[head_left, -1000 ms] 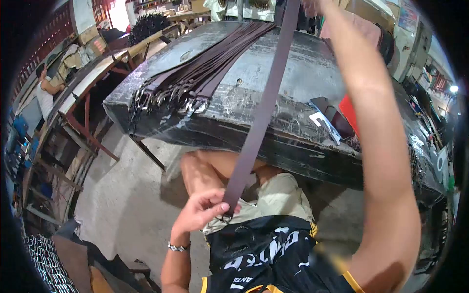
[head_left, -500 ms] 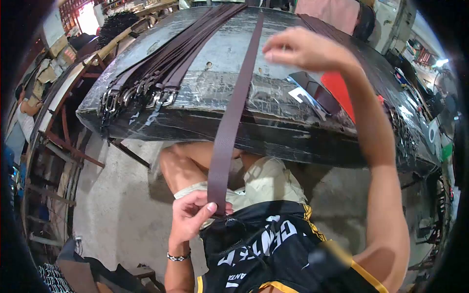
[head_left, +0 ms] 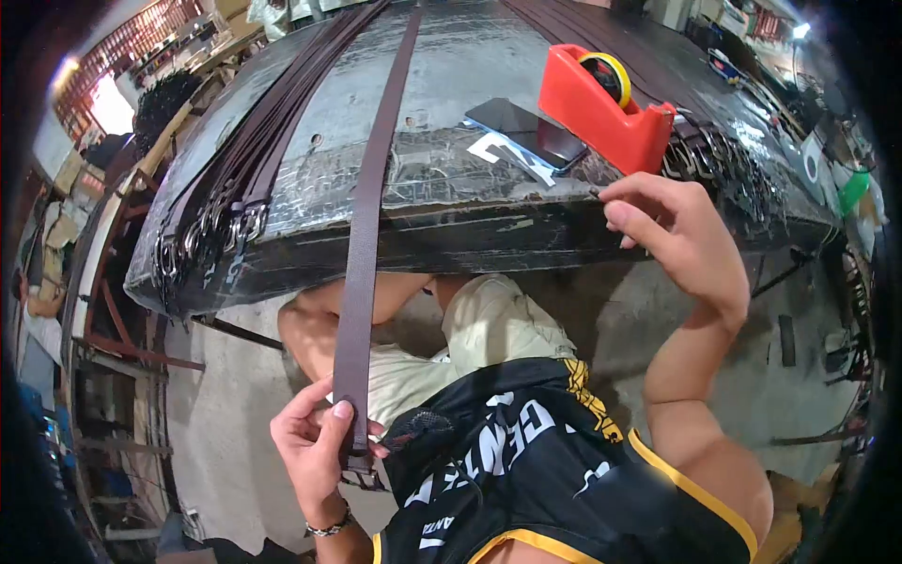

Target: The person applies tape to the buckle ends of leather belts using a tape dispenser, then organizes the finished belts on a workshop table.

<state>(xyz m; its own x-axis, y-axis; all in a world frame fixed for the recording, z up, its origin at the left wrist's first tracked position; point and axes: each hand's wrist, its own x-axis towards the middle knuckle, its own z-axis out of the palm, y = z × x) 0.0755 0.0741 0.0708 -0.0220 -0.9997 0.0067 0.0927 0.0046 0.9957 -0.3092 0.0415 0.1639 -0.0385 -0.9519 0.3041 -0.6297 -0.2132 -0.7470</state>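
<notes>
A long dark brown belt runs from far across the table down to my lap. My left hand grips its near end between thumb and fingers, just above a metal buckle. My right hand is raised at the table's front edge, thumb and fingertips pinched together. A small dark bit shows at those fingertips, too small to name. Just beyond that hand stands a red tape dispenser with a yellow-rimmed roll.
The plastic-wrapped table carries a bundle of buckled belts on the left and more belts on the right. A phone lies near the front edge beside a white cut-out piece.
My right hand has come down from over the table to its front edge, fingers now pinched. The view has shifted, showing the whole tape dispenser and the buckle below my left hand.
</notes>
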